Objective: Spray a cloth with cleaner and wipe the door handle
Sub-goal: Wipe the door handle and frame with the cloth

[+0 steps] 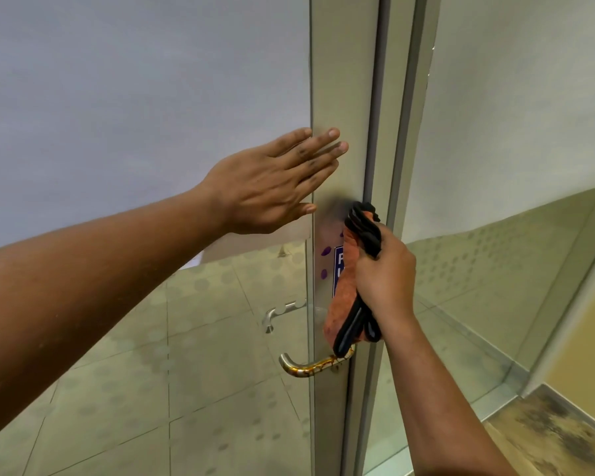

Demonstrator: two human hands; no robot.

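Note:
A curved metal door handle (304, 366) with brown stains sticks out to the left from the door's metal stile (344, 97). My right hand (385, 280) is closed around a bunched orange and black cloth (347, 297). The cloth's lower end hangs just above the handle's base, against the stile. My left hand (275, 183) lies flat with fingers spread on the glass door and the stile, well above the handle. No spray bottle is in view.
The door is glass (152, 115) with a frosted upper part; a second handle (282, 312) shows through it on the far side. A blue sign (339, 266) is partly hidden behind the cloth. A glass side panel (512, 166) stands on the right over tiled floor.

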